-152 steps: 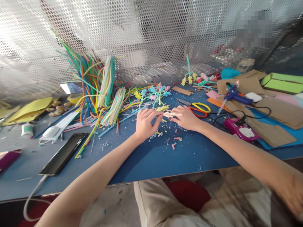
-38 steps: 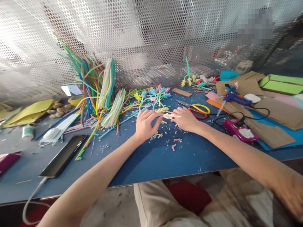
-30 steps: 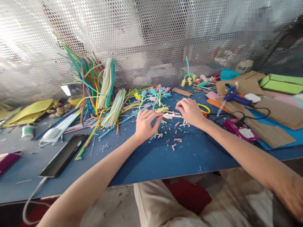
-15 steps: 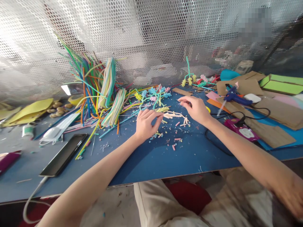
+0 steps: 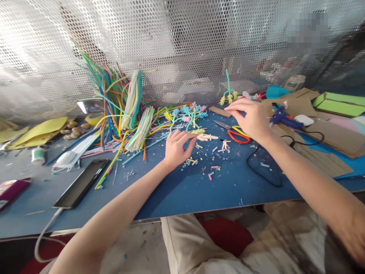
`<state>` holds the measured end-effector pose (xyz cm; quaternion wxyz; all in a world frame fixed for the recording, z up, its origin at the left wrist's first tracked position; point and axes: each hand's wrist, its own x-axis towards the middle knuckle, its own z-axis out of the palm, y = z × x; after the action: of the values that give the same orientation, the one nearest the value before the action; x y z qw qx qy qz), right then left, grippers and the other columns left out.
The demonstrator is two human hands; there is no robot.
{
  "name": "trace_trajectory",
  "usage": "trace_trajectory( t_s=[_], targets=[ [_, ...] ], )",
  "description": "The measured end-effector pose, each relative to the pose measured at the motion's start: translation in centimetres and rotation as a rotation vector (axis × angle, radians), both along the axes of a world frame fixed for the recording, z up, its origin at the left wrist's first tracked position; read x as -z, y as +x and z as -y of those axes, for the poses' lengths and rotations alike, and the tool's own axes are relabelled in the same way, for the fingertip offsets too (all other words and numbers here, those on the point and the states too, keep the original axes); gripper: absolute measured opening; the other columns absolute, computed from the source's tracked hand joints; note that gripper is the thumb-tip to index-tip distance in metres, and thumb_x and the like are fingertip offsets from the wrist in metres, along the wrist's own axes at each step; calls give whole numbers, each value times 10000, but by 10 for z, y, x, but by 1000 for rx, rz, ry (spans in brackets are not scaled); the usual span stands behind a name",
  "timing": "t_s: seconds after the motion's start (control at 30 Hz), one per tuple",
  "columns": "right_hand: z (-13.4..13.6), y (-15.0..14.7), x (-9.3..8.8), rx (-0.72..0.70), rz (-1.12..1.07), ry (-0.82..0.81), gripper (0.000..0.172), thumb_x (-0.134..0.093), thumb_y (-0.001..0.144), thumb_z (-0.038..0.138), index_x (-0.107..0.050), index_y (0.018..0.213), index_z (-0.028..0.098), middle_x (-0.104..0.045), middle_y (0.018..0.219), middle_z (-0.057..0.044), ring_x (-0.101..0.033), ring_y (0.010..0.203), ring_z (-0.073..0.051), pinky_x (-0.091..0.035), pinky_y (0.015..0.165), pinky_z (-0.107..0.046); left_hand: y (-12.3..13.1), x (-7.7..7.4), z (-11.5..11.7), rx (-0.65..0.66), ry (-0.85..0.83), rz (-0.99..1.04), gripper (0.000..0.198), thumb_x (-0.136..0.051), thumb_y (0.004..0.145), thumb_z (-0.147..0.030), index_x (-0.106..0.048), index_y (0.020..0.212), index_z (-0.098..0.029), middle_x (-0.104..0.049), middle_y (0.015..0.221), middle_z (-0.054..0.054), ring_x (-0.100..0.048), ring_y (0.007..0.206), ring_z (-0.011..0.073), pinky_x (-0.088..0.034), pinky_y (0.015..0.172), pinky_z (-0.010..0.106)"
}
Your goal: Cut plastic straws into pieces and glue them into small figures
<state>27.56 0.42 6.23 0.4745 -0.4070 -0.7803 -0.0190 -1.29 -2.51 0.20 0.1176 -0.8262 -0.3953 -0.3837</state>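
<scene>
My left hand (image 5: 180, 149) is closed, thumb against forefinger, low over the middle of the table. A thin pale wire (image 5: 155, 138) runs out to its left and seems to pass into the fingers. Just right of it lie short peach pipe-cleaner pieces (image 5: 207, 137). My right hand (image 5: 251, 118) is raised in a pinch; whatever its fingertips hold is too small to make out. Below it rest orange-and-yellow-handled scissors (image 5: 238, 135), their handles partly behind the wrist. Blue, pink and yellow pipe-cleaner flowers (image 5: 189, 112) lie behind my left hand.
Bundled pipe cleaners (image 5: 132, 101) stand back left. A phone (image 5: 81, 184) on a white cable and a face mask (image 5: 68, 158) lie left. At right are a blue glue gun (image 5: 285, 118), cardboard (image 5: 335, 137) and a black cord (image 5: 251, 173). Cut bits (image 5: 214, 167) litter the middle.
My right hand has moved right and slightly up, still pinched, uncovering the scissors. My left hand stays nearly in place. The view has shifted slightly.
</scene>
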Motion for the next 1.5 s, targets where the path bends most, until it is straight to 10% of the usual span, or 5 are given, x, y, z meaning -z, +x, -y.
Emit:
trace_trajectory(
  t_s=[0.27,0.6,1.07,1.5],
  targets=[
    [-47,11,-34,-59,250,-47,236,-572,977,320,-801,976,260,-747,1058,-45,-692,975,-234,-548,932,-481,-2,2,-2,-4,-1,5,202,-539,1010,-336,-716,1002,-239,-754,903,26,-619,822,186,-370,770,365],
    [-94,-4,19,0,630,-474,255,-635,807,86,-788,959,222,-789,815,-22,-726,747,-189,-515,698,-323,-5,1,-3,-25,18,-4,218,-536,1013,-347,-726,1011,-240,-757,900,27,-624,834,192,-379,785,364],
    [-85,6,47,87,755,-414,291,-535,916,176,-748,1089,271,-805,1031,-16,-697,1082,-247,-344,898,-412,-5,1,-4,-17,-4,19,207,-540,1006,-338,-723,1006,-242,-747,877,28,-617,842,201,-370,793,369],
    [-94,11,62,11,730,-350,162,-663,868,177,-713,1010,235,-788,942,-16,-687,925,-214,-379,812,-334,-4,2,-5,-26,14,3,199,-553,1000,-334,-725,985,-235,-751,881,21,-608,808,187,-370,772,357]
  ],
)
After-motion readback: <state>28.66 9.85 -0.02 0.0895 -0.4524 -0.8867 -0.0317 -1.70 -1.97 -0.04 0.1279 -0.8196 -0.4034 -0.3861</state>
